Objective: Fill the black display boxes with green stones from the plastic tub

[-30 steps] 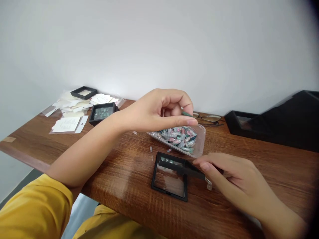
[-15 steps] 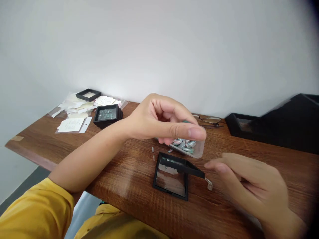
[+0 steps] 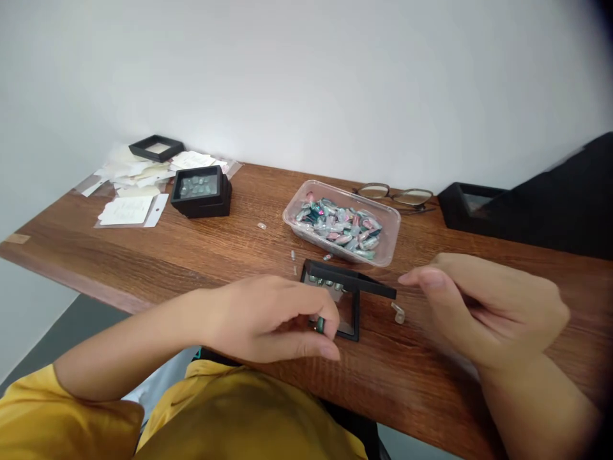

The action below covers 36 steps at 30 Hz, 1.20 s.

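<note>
My left hand point(image 3: 282, 316) is closed in a pinch on a small glossy dark-green false nail point(image 3: 320, 324). It is over the near left part of a black hinged display case point(image 3: 355, 319) and hides some of it. The case's lid point(image 3: 368, 282) is tilted up. Inside, a row of small green false nails point(image 3: 325, 282) lies along the far side. To the right of the lid, my right hand point(image 3: 488, 306) is closed with thumb and forefinger together. Whether it holds anything is hidden. Small clear pieces point(image 3: 398, 313) lie between the case and this hand.
Behind the case stands a clear plastic tub point(image 3: 393, 239) of glossy green and pink false nails. Eyeglasses point(image 3: 407, 197) lie beyond it. Stacked black cases point(image 3: 201, 191) and cards in plastic sleeves point(image 3: 127, 211) are at left. A large black object point(image 3: 555, 198) borders the right.
My left hand has come down from in front of the tub to the case, uncovering the tub. My right hand stays beside the lid. The view has tilted downward.
</note>
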Each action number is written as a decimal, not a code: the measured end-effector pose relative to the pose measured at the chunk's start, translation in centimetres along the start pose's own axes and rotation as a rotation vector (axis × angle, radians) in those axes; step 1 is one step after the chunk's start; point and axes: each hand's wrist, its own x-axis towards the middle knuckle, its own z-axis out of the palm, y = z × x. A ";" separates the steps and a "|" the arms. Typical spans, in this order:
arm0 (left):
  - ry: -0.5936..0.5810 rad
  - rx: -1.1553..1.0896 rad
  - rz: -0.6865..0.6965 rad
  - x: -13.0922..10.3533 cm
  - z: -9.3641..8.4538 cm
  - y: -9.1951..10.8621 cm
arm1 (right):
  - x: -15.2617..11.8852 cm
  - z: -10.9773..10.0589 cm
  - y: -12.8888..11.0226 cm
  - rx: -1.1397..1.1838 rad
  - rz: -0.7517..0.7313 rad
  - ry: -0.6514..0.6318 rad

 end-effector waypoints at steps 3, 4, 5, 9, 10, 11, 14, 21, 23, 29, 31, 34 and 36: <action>0.053 0.166 0.040 0.0 0.2 -1.5 | 0.1 0.4 -0.1 0.003 -0.080 0.036; 0.075 0.234 0.042 -0.1 0.1 -1.9 | 0.1 0.4 0.0 -0.004 -0.097 0.031; 0.091 0.300 0.049 -0.1 0.1 -2.2 | 0.1 0.4 0.1 -0.016 -0.111 0.033; 0.108 0.459 0.122 -0.6 0.2 -2.6 | 0.1 0.1 0.6 -0.071 -0.130 0.028; 0.107 0.462 0.124 -0.7 0.2 -2.5 | 0.1 0.0 0.8 -0.077 -0.130 0.019; 0.111 0.447 0.108 -0.8 0.3 -2.5 | 0.1 0.0 0.9 -0.080 -0.127 0.012; 0.134 0.289 0.017 -0.9 0.5 -2.6 | 0.1 -0.1 1.0 -0.088 -0.142 0.003; 0.148 -0.159 -0.066 -0.5 0.9 -2.4 | 0.3 0.2 0.4 -0.029 -0.226 -0.076; 0.125 -0.289 -0.092 -0.4 1.0 -2.1 | 0.3 0.5 0.1 -0.060 -0.241 -0.089; 0.163 -0.515 -0.116 -0.2 1.2 -1.5 | -0.1 1.5 0.1 -0.100 -0.132 -0.132; 0.179 -0.539 -0.098 -0.3 1.2 -1.5 | 0.0 1.6 0.2 -0.053 -0.110 -0.162; 0.151 -0.604 -0.086 -0.5 1.2 -1.5 | 0.1 1.6 0.1 -0.007 -0.094 -0.179; 0.134 -0.645 -0.061 -0.6 1.3 -1.5 | 0.2 1.5 0.1 -0.007 -0.089 -0.176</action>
